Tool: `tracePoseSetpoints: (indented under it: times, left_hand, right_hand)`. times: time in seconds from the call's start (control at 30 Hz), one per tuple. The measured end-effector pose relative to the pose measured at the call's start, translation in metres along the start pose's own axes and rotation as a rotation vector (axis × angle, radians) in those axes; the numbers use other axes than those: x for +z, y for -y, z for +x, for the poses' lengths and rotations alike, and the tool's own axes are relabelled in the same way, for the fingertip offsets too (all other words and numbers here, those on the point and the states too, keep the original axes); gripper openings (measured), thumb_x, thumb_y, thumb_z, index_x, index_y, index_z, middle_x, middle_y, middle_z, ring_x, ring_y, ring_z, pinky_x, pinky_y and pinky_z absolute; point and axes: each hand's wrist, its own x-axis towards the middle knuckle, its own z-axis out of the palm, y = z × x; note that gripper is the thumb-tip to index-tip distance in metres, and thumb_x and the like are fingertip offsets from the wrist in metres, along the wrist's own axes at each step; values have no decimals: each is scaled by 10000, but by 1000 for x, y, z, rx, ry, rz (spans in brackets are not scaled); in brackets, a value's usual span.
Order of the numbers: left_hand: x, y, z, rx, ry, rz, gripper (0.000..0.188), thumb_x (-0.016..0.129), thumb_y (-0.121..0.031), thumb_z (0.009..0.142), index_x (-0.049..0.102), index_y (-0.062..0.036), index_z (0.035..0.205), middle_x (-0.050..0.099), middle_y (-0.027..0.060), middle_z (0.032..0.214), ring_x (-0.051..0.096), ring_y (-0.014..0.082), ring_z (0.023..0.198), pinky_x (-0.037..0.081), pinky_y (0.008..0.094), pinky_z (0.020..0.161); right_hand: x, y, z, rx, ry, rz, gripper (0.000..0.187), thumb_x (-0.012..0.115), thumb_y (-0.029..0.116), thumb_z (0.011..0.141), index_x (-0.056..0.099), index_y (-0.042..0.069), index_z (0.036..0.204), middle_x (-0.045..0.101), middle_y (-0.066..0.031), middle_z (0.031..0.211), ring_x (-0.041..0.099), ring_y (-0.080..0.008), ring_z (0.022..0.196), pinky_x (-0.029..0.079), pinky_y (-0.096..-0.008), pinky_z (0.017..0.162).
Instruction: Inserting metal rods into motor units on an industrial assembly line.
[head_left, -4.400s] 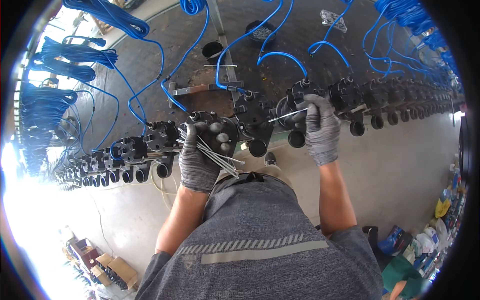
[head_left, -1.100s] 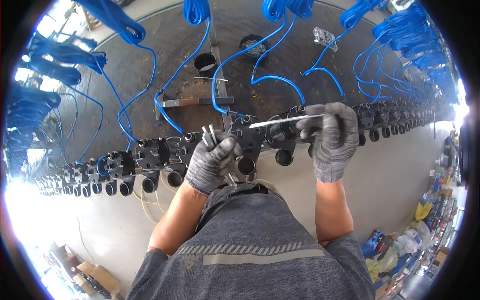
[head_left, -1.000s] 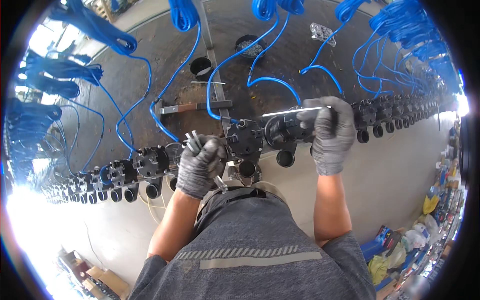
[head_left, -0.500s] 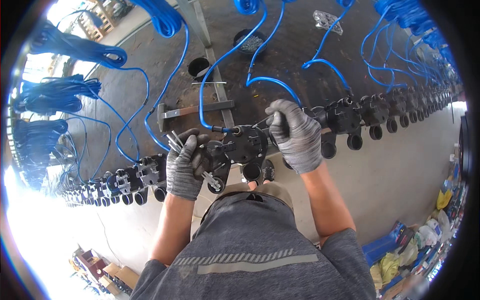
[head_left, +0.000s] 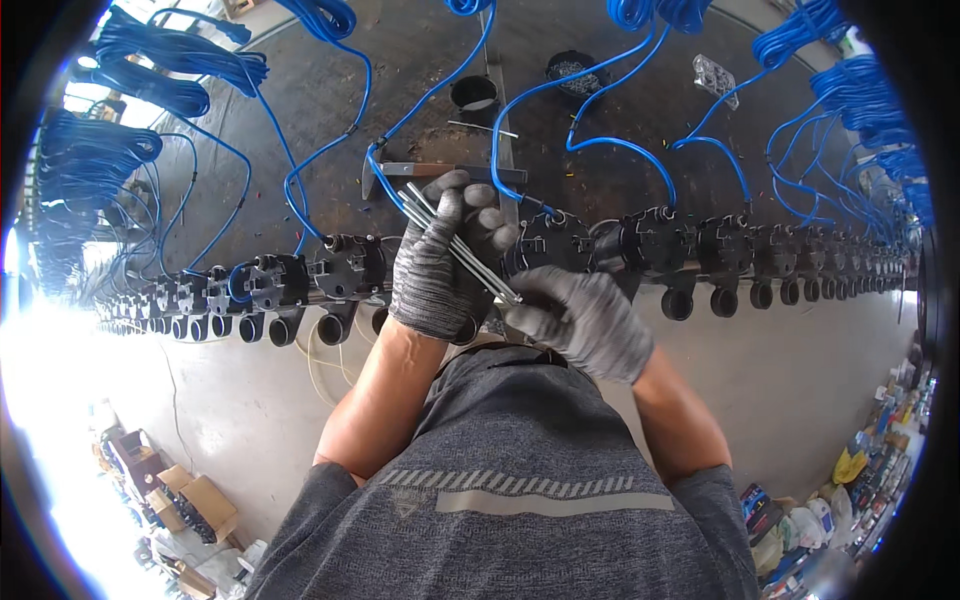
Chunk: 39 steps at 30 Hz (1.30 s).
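My left hand [head_left: 435, 270], in a grey knit glove with dark palm, holds a bundle of thin metal rods [head_left: 472, 260] slanting down to the right. The thumb presses across the rods while the fingertips curl above. Closed around the bundle's lower end are the thumb and fingers of my right hand [head_left: 590, 320], gloved alike; how many rods it grips is hidden. Just beyond both hands stands a black round housing [head_left: 553, 243], partly covered by them. A blue cable [head_left: 496, 130] enters its top.
A long row of similar black housings [head_left: 664, 240] with blue cables runs left and right. On the dark table lie a hammer [head_left: 420, 170], a black cup [head_left: 472, 90], a black bowl [head_left: 601, 74] of small metal parts and a clear plastic tray [head_left: 716, 82]. Cardboard boxes [head_left: 205, 500] stand lower left.
My right hand has come down and left from the housing's cable fitting to the rods' lower end. My left hand has moved right and up with the bundle. The view has shifted.
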Motion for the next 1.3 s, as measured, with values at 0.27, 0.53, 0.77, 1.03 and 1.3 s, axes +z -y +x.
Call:
tracePoseSetpoints:
  times: [0.27,0.53,0.77,1.03,1.3]
  left_hand:
    - [-7,0,-5,-28,58,-120,257,625,-159,1046,568,-76,1282,645,86,1080,670,248,983,601,499,982]
    - [-22,12,-1,-89,13,-314,235,606,-170,1051,567,-62,1255,630,86,1044,652,268,993,577,532,1025]
    - [-31,13,2,-84,53,-323,268,627,-152,1038,556,-52,1277,644,101,1058,665,282,998,581,530,1032]
    - [-39,20,1,-8,-49,-169,265,601,-147,1057,550,-35,1291,667,135,1080,710,320,999,626,520,983]
    - [-33,29,3,81,-59,-208,262,623,-151,1044,581,-42,1279,679,129,1081,690,299,1011,625,508,951]
  right_hand:
    - [21,3,-8,9,-428,-231,187,712,193,992,669,28,1070,729,-168,883,747,-334,789,562,-405,686]
    - [40,7,-18,-64,-638,93,129,634,76,1043,602,41,1162,753,-109,1027,767,-164,886,623,-295,771]
    - [17,17,-36,-267,-876,319,152,614,84,1055,574,52,1199,736,-146,1109,765,-200,913,648,-319,764]
    - [-79,-10,-31,-289,-1039,-189,74,581,94,1075,601,51,1131,729,-70,984,715,-119,781,587,-262,688]
    - [-97,-57,-12,-103,-768,-488,146,610,7,1006,626,81,1130,733,-77,909,738,-175,768,583,-331,718]
